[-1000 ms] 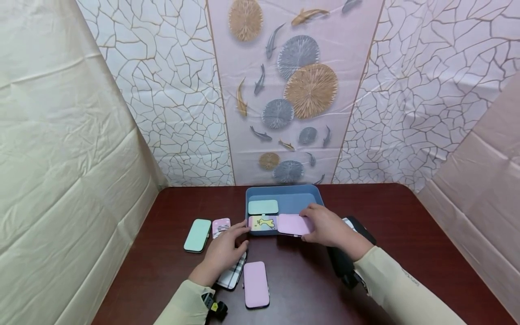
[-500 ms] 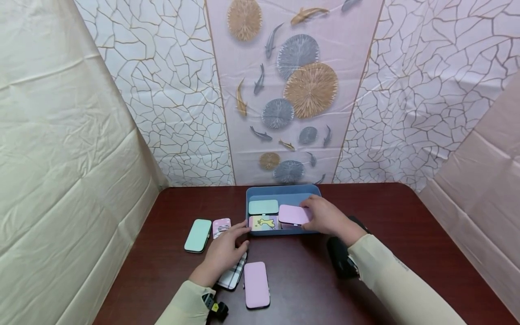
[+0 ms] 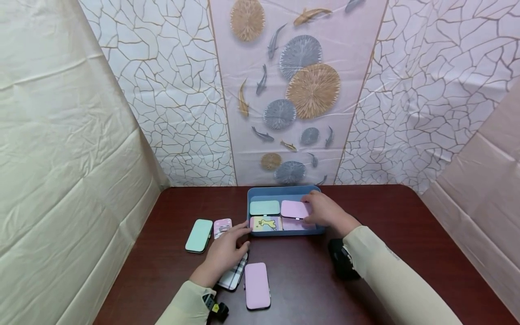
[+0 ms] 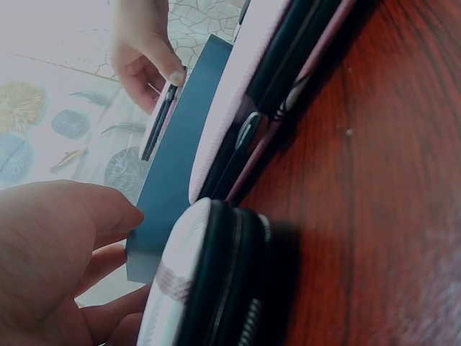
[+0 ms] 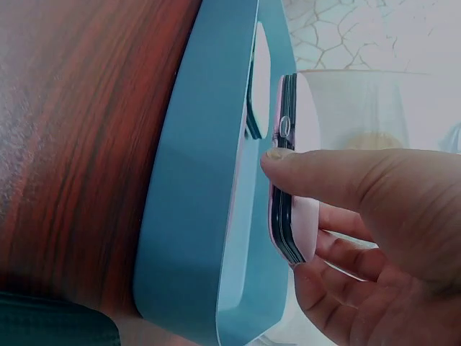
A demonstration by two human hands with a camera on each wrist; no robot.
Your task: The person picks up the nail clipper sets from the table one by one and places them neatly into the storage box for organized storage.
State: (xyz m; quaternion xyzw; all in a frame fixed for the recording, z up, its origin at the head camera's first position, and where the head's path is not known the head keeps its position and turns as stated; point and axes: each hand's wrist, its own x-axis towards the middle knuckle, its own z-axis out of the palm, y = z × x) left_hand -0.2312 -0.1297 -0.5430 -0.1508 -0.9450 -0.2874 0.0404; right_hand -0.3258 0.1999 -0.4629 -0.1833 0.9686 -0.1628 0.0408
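Observation:
My right hand (image 3: pixel 327 212) pinches a small pink hard case (image 3: pixel 293 209) with a metal clasp. In the right wrist view the thumb presses on its clasp side, and the case is tilted over the blue tray (image 5: pixel 191 187). Inside the tray are a mint case (image 3: pixel 264 207), a giraffe-print case (image 3: pixel 265 224) and a pinkish case (image 3: pixel 295 225) at the front right. My left hand (image 3: pixel 223 253) has its fingers loosely spread, holding nothing, with fingertips right at the tray's front left corner. Below that hand, partly hidden, lies a plaid case (image 3: pixel 234 276).
Left of the tray lie another mint case (image 3: pixel 199 235) and a pink patterned case (image 3: pixel 222 226), partly covered by the left hand. A second plain pink case (image 3: pixel 257 286) lies in front on the dark red table (image 3: pixel 308 280). A black object (image 3: pixel 340 259) shows by the right wrist.
My right hand has moved the pink case back and slightly up, from the tray's front edge to beside the mint case, uncovering the pinkish case in front. The left hand has stayed still.

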